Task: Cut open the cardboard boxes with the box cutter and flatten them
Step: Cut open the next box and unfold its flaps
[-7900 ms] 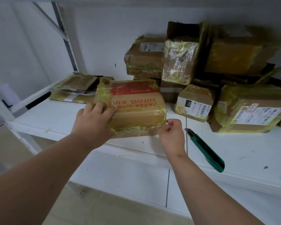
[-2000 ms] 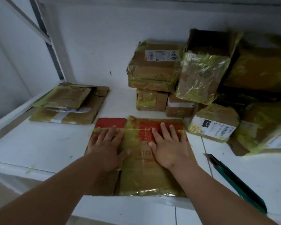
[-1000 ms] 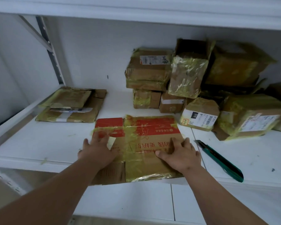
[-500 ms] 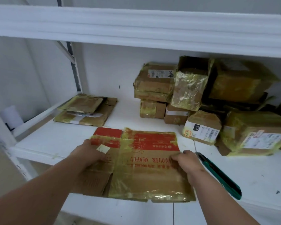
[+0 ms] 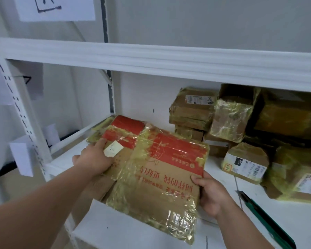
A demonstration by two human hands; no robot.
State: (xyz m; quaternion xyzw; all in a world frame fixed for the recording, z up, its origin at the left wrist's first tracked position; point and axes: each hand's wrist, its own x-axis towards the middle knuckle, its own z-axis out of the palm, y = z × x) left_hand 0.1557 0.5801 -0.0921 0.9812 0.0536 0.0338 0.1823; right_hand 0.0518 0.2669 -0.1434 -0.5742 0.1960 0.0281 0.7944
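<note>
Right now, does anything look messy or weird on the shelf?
Yes. The box pile at the back right is jumbled, with one box tilted and leaning. The box cutter lies near the shelf's front edge.

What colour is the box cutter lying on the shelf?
Dark green with a black tip: the box cutter shows in the head view, lower right.
</note>
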